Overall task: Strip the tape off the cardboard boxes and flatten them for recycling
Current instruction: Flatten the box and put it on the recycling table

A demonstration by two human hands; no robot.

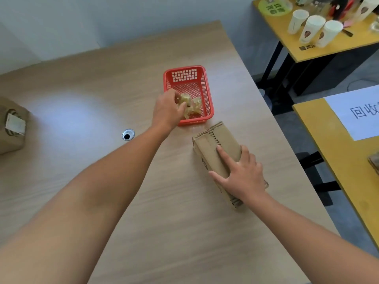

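Left hand [167,108] pinches a crumpled tape wad [183,99] over the red basket [184,75]; right hand [244,175] presses straight-fingered on 1 cardboard box [207,147], likely light and stiff, best gripped by its edges.

— What carries it all?
— A pale wood-grain table [82,181], with a round metal cable hole [128,134] set into its top.
— And lying on it?
— A red mesh basket [184,75] toward the right side. A brown cardboard box [227,138] lies just in front of it, aslant near the right edge. A second cardboard box [8,140] sits well apart at the far left, cut off by the frame.
— Any other tops?
— Two, off to the right — a far yellow table [287,42] bearing white paper cups [312,29], and a near yellow table [328,140] with a white printed sheet [352,111].
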